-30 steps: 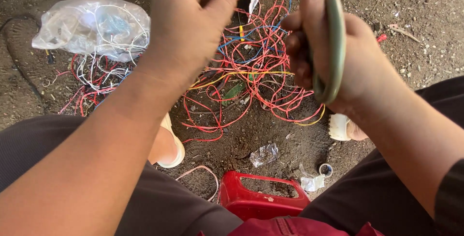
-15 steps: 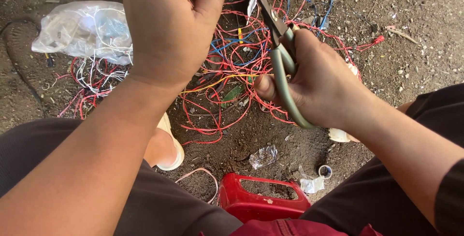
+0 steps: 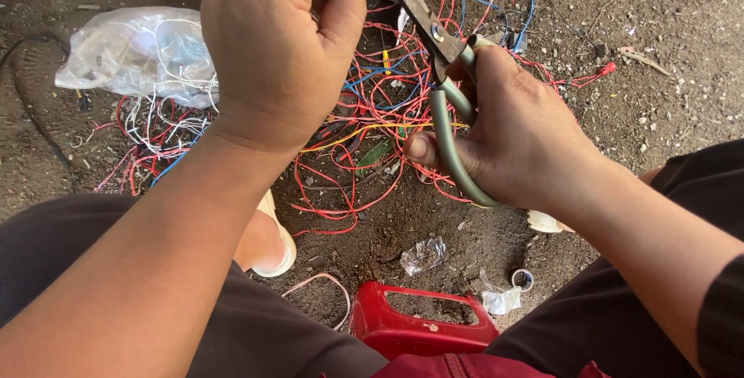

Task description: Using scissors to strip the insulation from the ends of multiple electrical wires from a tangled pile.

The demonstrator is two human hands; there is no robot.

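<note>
My right hand [image 3: 515,134] grips a pair of scissors [image 3: 443,87] with grey-green loop handles, the blades pointing up and left toward my left hand. My left hand [image 3: 283,45] is closed in a fist around something small at the top of the view; what it holds is mostly hidden, only a pale tip shows by the thumb. Beneath both hands lies a tangle of thin wires [image 3: 372,115], mostly red with some blue, yellow and white strands, spread on dirt ground.
A clear plastic bag [image 3: 136,53] sits on more wires at the left. A red plastic container [image 3: 422,324] stands between my knees. Near it lie a crumpled bit of clear plastic [image 3: 422,256] and a small ring [image 3: 521,278]. My sandalled foot [image 3: 267,242] rests at centre left.
My right hand has turned the scissors from edge-on to blades pointing at my left fist, and moved lower and leftward. My left hand has shifted slightly left and up.
</note>
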